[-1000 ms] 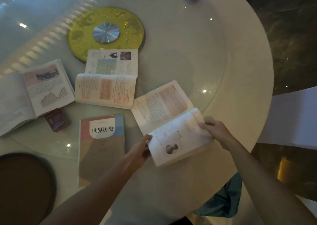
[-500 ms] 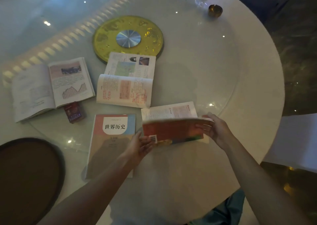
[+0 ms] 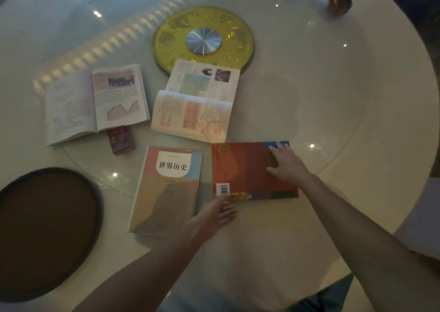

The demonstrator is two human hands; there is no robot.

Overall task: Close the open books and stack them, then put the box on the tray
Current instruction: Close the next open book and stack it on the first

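Note:
An orange-red book point(image 3: 245, 169) lies closed, back cover up, near the table's front. My right hand point(image 3: 287, 164) rests flat on its right part, fingers spread. My left hand point(image 3: 214, 216) touches its lower left corner by the barcode, thumb on the cover. A closed book with a white title label point(image 3: 166, 188) lies just left of it. Two books lie open farther back: one with a graph page point(image 3: 95, 102) at the left, one with red text point(image 3: 195, 102) in the middle. A small dark red box point(image 3: 120, 140) sits below the graph book. The dark round tray point(image 3: 45, 230) is at the left edge.
The round white table point(image 3: 333, 97) has a glass turntable with a yellow disc point(image 3: 203, 38) at its hub. A small brown dish point(image 3: 339, 3) stands at the far right. The table's edge curves down the right side, with dark floor beyond.
The orange-red book was open a second ago; both hands folded it shut and it now lies flat with the back cover up. The view shifted so the tray shows more.

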